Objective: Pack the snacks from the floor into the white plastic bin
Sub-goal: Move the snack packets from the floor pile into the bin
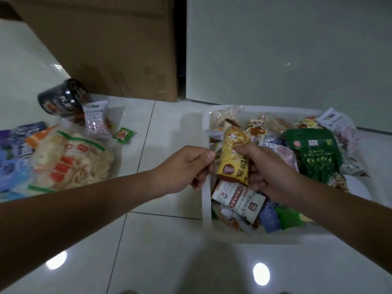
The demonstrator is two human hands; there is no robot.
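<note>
head view: one camera, looking down at both hands.
left hand (186,166): thumb and fingers curled, pinching the left edge of the yellow pack.
right hand (269,172): fingers curled round the right side of the same pack, gripping it.
yellow pack (232,164): held up between the two hands, standing nearly upright, over the left wall of the bin.
bin (205,209): white, sits on the floor on the right side, just in front of the wall.
inside the bin: lots of small snacks piled up, nearly to the rim.
green bag (314,158): big and dark green, lying on top of the pile toward the right side of the bin.
white and red pack (237,198): lies in the bin by the left wall, just under the yellow pack.
white pack (331,119): pokes over the far right corner of the bin.
chips bag (72,164): big and see-through, flat on the floor left of the bin, well apart from it.
cup (61,98): dark, tipped on its side on the floor, beyond the chips bag, near the box.
small green packet (124,134): on the floor just beside the far edge of the chips bag.
blue bags (12,158): at the left edge of the floor, partly under the chips bag.
box (106,43): big brown cardboard, stands at the back left.
wall (275,49): pale, behind the bin.
floor (159,251): shiny white tiles with light spots on them.
</note>
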